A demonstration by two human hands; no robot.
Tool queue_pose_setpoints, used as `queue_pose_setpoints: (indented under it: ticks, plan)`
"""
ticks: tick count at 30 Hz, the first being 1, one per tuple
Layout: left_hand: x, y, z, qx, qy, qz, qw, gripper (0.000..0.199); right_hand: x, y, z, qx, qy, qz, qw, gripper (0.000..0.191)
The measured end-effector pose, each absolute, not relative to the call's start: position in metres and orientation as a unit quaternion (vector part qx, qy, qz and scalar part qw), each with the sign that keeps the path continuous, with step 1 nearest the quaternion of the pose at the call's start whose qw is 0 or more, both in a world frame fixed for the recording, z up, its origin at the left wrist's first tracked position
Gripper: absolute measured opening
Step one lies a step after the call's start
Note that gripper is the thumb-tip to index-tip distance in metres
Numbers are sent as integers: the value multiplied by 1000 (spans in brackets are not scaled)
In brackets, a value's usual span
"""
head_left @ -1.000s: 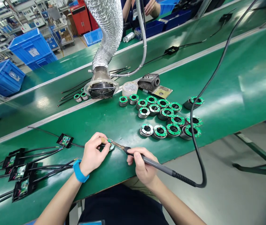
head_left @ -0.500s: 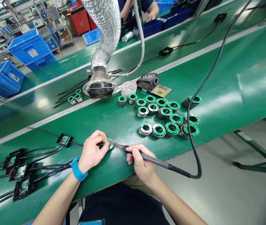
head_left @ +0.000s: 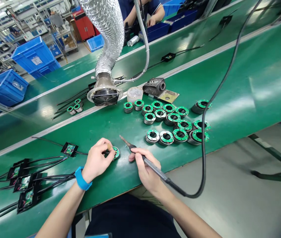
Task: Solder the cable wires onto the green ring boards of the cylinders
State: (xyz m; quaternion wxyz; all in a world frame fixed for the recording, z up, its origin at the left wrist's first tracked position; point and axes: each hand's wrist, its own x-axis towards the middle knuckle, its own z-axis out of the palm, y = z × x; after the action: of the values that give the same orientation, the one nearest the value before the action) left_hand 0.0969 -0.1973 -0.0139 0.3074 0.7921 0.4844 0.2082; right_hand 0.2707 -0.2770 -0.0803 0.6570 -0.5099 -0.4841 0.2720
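Note:
My left hand (head_left: 100,158), with a blue wristband, is closed in a pinch on the end of a black cable (head_left: 81,153), right at a stator ring with a green circuit board (head_left: 116,152). A tan cover sits on one of its fingertips, and the fingers hide part of the ring. The cable runs left to a small black box with a circuit board (head_left: 69,149). In my right hand (head_left: 145,167) is a soldering iron (head_left: 152,167), held like a pen. Its tip points up and left, in the air apart from the ring.
Several stator rings (head_left: 166,138) stand at the right, near an iron holder (head_left: 155,86) and a white tub (head_left: 135,95). A fume duct (head_left: 105,89) hangs above the bench. Black boxes with cables (head_left: 26,183) lie left. The iron's cord (head_left: 203,148) loops right. A co-worker sits across.
The soldering iron's tip has come away from the ring, moving up as my right hand shifted slightly left and tilted the iron. My left hand stays at the ring.

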Motion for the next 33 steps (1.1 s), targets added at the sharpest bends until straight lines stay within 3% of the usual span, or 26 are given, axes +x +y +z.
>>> queue_pose_setpoints:
  ticks: [6, 16, 22, 25, 27, 31, 33]
  plan:
    - [97, -197, -15, 787, 492, 205, 312, 23, 249, -278, -73, -515, -541, 228, 625, 30]
    - [94, -202, -18, 787, 488, 223, 305, 18, 238, -278, -88, -473, -676, 47, 564, 46]
    - [90, -209, -19, 788, 490, 224, 299, 15, 241, -267, -88, -420, -753, 7, 507, 44]
    - [86, -212, -26, 781, 490, 249, 297, 15, 244, -265, -90, -438, -729, 14, 527, 41]
    - [83, -214, -33, 759, 510, 267, 303, 1, 247, -265, -92, -459, -691, 31, 558, 37]
    - [76, -215, -42, 786, 513, 206, 277, 80, 252, -267, -92, -489, -617, 65, 613, 30]
    - [74, -213, -41, 843, 475, 120, 222, 81, 253, -270, -91, -496, -597, 84, 624, 28]
